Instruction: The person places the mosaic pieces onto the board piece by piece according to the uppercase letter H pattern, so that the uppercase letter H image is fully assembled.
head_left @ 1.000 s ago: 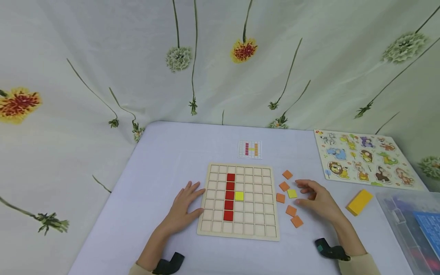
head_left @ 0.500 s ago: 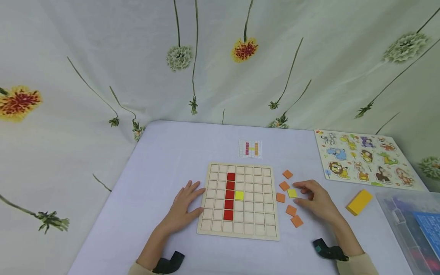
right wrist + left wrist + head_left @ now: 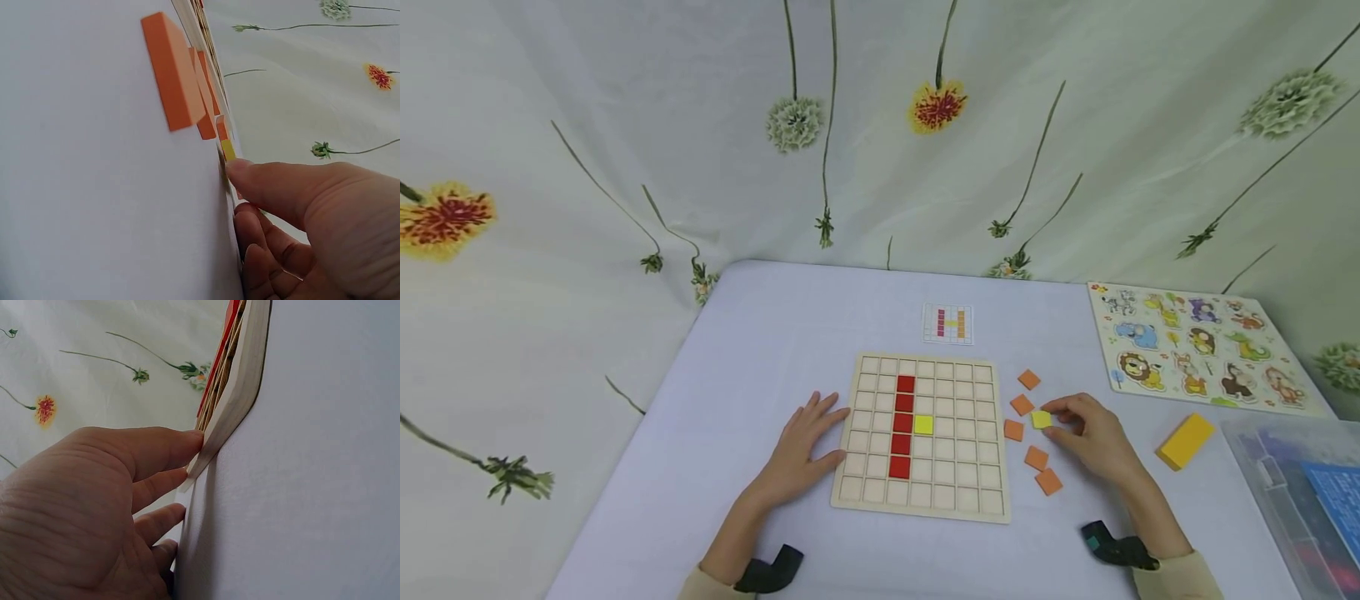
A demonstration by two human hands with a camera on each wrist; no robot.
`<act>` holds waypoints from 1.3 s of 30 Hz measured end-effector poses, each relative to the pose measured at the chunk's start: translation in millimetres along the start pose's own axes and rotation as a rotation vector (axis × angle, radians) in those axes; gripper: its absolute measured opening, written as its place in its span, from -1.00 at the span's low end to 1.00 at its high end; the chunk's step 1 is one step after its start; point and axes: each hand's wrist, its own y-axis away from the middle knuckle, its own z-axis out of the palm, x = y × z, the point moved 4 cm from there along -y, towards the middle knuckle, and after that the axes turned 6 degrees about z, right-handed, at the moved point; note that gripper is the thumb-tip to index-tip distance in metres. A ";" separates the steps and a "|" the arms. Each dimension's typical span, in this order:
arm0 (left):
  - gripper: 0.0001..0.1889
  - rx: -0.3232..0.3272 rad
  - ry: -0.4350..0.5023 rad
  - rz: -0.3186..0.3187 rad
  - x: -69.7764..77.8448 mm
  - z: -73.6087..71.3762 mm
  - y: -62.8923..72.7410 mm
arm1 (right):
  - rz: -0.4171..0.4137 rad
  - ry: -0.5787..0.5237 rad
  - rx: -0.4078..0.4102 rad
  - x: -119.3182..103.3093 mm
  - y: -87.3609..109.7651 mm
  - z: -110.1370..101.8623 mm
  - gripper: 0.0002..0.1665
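A wooden grid board [image 3: 957, 492] lies on the table with a column of red tiles [image 3: 902, 422] and one yellow tile [image 3: 923, 425] set in its squares. My left hand [image 3: 801, 454] rests on the table with fingers spread, thumb and fingertips touching the board's left edge; the left wrist view shows the thumb [image 3: 169, 447] against the rim. Right of the board, my right hand [image 3: 1093, 437] pinches a loose yellow tile [image 3: 1041, 419] between thumb and finger. Several orange tiles [image 3: 1036, 457] lie around it. The other right fingers curl underneath in the right wrist view.
Behind the board lies a small pattern card [image 3: 948, 324]. A yellow block [image 3: 1184, 442] is to the right of my right hand. Farther right are an animal puzzle board [image 3: 1172, 385] and a clear plastic box [image 3: 1262, 471]. A flowered cloth [image 3: 865, 167] hangs behind the table.
My right thumb and finger have closed on the loose yellow tile, which now looks slightly raised or tilted. The left hand has stayed at the board's edge.
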 end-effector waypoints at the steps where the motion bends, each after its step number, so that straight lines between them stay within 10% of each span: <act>1: -0.41 0.000 0.002 0.001 0.4 -0.1 -0.2 | 0.010 -0.004 0.003 -0.7 0.6 -1.5 -0.68; 15: -0.40 0.002 -0.010 0.016 -0.7 1.0 -0.5 | 0.076 -0.098 0.006 -36.9 3.4 -10.2 -0.65; 39: -0.40 0.014 -0.012 0.024 -1.1 0.4 0.6 | -0.024 -0.112 -0.196 -110.8 -12.9 54.9 -0.77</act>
